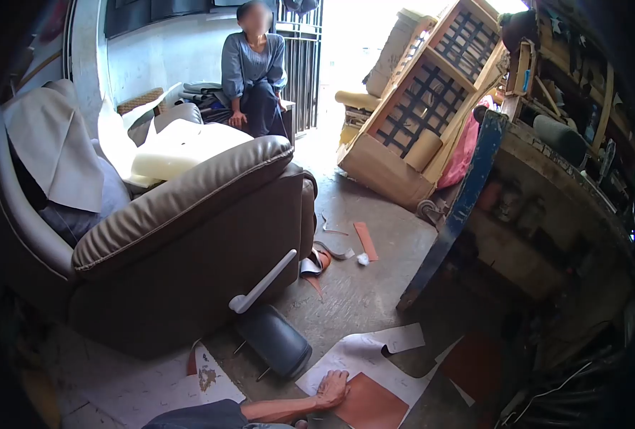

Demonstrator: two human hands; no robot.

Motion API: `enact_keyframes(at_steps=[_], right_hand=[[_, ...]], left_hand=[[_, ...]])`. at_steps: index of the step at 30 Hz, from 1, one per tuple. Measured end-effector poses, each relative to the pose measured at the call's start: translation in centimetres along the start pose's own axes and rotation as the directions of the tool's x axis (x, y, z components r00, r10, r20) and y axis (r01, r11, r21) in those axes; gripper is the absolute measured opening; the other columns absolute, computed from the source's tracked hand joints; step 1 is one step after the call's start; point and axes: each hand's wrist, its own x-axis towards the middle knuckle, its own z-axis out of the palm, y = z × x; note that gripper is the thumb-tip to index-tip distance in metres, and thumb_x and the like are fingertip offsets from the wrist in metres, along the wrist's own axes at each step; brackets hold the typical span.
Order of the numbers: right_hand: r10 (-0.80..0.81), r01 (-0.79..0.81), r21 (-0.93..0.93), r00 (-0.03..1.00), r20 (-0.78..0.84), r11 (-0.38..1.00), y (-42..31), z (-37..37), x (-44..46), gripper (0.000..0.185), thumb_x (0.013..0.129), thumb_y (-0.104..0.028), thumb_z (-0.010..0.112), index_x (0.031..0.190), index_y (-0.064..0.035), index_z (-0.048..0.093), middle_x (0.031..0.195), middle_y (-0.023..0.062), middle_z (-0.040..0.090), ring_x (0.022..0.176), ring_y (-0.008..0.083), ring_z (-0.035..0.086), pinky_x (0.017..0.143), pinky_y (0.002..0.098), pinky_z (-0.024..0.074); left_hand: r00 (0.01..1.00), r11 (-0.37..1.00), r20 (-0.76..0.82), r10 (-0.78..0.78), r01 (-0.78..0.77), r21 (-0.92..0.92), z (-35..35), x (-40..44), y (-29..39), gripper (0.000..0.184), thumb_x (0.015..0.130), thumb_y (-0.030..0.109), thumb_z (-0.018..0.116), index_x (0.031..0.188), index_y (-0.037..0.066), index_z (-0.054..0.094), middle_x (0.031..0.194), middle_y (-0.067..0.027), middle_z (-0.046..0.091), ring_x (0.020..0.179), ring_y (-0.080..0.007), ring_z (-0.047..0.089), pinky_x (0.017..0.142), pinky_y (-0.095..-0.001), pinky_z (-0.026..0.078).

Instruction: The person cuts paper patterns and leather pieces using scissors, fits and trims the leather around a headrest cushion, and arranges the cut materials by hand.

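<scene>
My left hand reaches in from the bottom left. It lies palm down at the left edge of a flat reddish-brown piece of material, with its fingers bent slightly over it. Under that piece spreads a white sheet with faint markings and a curved cut-out. A black headrest with metal rods lies on the floor, just beyond my forearm. My right hand does not show; a small rounded shape at the bottom edge is too cut off to identify.
A brown recliner with a grey lever stands at left. Scraps litter the concrete floor. An upturned sofa frame leans behind; a blue-edged workbench stands right. A person sits near the barred door.
</scene>
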Motion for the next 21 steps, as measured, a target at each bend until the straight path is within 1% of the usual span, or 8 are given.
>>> enact_keyframes(at_steps=[3,5,8,9,14,17,19,21], right_hand=[[0.001,0.001,-0.025,0.996,0.093,1.000,1.6,-1.0,-0.9,0.034,0.090,-0.024,0.072,0.111,0.0023,0.069,0.105,0.0128,0.066,0.092,0.0244,0.058,0.081,0.0389,0.0506],[-0.015,0.018,-0.031,0.997,0.079,0.999,-3.8,-1.1,-3.5,0.037,0.093,-0.024,0.069,0.118,0.0033,0.068,0.111,0.0135,0.068,0.097,0.0258,0.060,0.085,0.0390,0.0506],[0.135,-0.159,0.248,0.984,0.115,0.956,-9.3,-1.1,-6.2,0.039,0.095,-0.028,0.067,0.119,0.0027,0.068,0.112,0.0142,0.067,0.097,0.0267,0.060,0.086,0.0394,0.0499],[0.109,-0.118,0.191,0.992,0.060,0.974,-9.2,-1.0,-5.9,0.035,0.096,-0.030,0.068,0.111,0.0010,0.070,0.108,0.0134,0.069,0.093,0.0236,0.060,0.083,0.0375,0.0501],[-0.025,0.029,-0.018,0.985,0.171,0.999,-7.2,-3.1,-4.5,0.034,0.097,-0.036,0.067,0.097,-0.0014,0.068,0.102,0.0088,0.070,0.093,0.0191,0.065,0.079,0.0349,0.0534],[-0.067,0.039,0.133,0.975,0.210,0.990,-11.4,-5.9,-7.1,0.041,0.100,-0.041,0.061,0.114,-0.0024,0.067,0.106,0.0144,0.070,0.090,0.0243,0.069,0.077,0.0379,0.0550],[-0.221,0.151,-0.306,0.953,-0.208,0.940,-10.3,-9.8,-5.2,0.047,0.101,-0.043,0.058,0.124,-0.0027,0.063,0.113,0.0181,0.069,0.094,0.0285,0.068,0.080,0.0414,0.0547],[-0.494,0.031,-0.687,0.719,-0.488,0.726,-10.1,-12.8,-5.3,0.054,0.101,-0.045,0.056,0.134,-0.0030,0.059,0.120,0.0218,0.067,0.098,0.0328,0.068,0.084,0.0449,0.0545]], left_hand=[[0.984,0.968,-0.013,0.177,-0.171,0.183,0.6,-4.5,3.4,0.061,0.086,0.029,0.068,0.139,0.007,0.048,0.139,-0.0182,0.052,0.129,-0.0403,0.049,0.103,-0.0545,0.043],[0.698,0.699,0.141,0.703,-0.714,0.046,1.5,-5.7,4.8,0.073,0.091,0.033,0.058,0.155,0.009,0.033,0.158,-0.0167,0.035,0.144,-0.0375,0.036,0.115,-0.0579,0.029],[0.533,0.430,0.154,0.832,-0.795,0.428,6.8,-6.3,5.1,0.087,0.095,0.048,0.053,0.162,0.009,0.014,0.170,-0.0139,0.007,0.157,-0.0349,0.002,0.121,-0.0625,0.002],[0.643,0.633,0.301,0.705,-0.761,0.142,7.3,-6.2,6.4,0.073,0.094,0.031,0.048,0.160,0.011,0.023,0.166,-0.0145,0.021,0.153,-0.0342,0.022,0.120,-0.0596,0.021],[0.653,0.725,0.524,0.547,-0.683,0.094,6.5,-5.5,7.2,0.077,0.093,0.029,0.047,0.162,0.012,0.017,0.166,-0.0148,0.022,0.153,-0.0350,0.022,0.122,-0.0578,0.018],[0.669,0.729,0.434,0.603,-0.684,0.043,9.0,-4.5,5.3,0.079,0.090,0.025,0.049,0.162,0.014,0.017,0.164,-0.0167,0.026,0.153,-0.0353,0.023,0.122,-0.0616,0.015],[0.656,0.759,0.546,0.521,-0.649,0.056,6.9,-4.9,7.1,0.082,0.088,0.021,0.049,0.162,0.016,0.015,0.163,-0.0194,0.028,0.153,-0.0374,0.022,0.121,-0.0646,0.014],[0.657,0.773,0.561,0.504,-0.632,0.047,5.8,-5.7,8.3,0.083,0.088,0.019,0.050,0.162,0.019,0.014,0.163,-0.0204,0.027,0.152,-0.0399,0.022,0.120,-0.0656,0.015]])
